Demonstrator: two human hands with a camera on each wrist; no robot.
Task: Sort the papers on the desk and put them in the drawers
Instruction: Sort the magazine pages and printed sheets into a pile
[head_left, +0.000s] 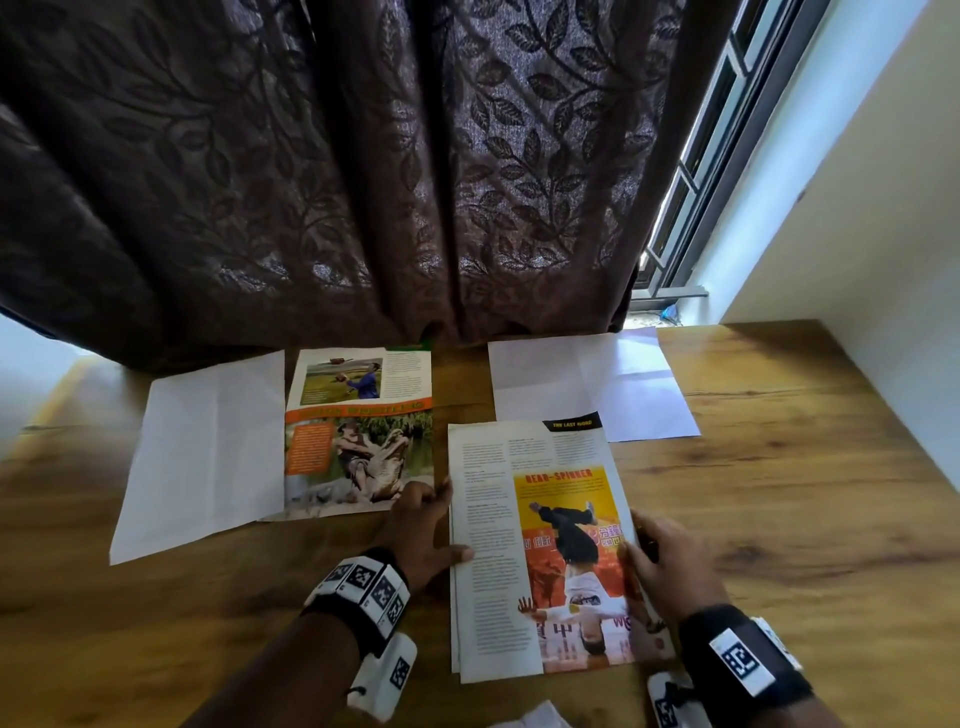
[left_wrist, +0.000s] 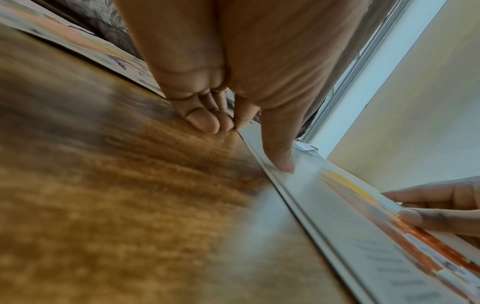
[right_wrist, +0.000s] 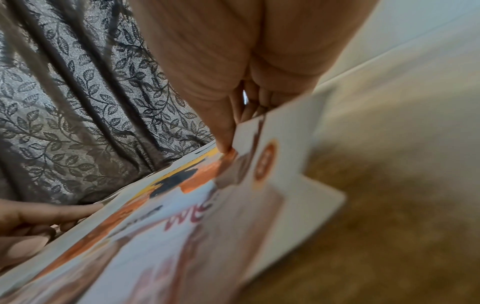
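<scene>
A stack of magazine pages (head_left: 540, 551) lies near the front of the wooden desk (head_left: 779, 493), topped by an orange and yellow picture. My left hand (head_left: 447, 519) grips its left edge, with the thumb on top and the fingers (left_wrist: 207, 123) curled against the edge on the desk. My right hand (head_left: 641, 545) pinches the right edge, which is lifted off the desk (right_wrist: 280, 156); its thumb is on top and its fingers are hidden behind the paper. Further back lie a crocodile magazine page (head_left: 358, 431), a white sheet (head_left: 202, 452) to its left and another white sheet (head_left: 587, 384) at the back right.
A dark leaf-patterned curtain (head_left: 363, 182) hangs right behind the desk's far edge. A window (head_left: 701, 182) and a pale wall (head_left: 883, 234) close the right side. Crumpled white paper (head_left: 535, 717) shows at the bottom edge. No drawer is in view.
</scene>
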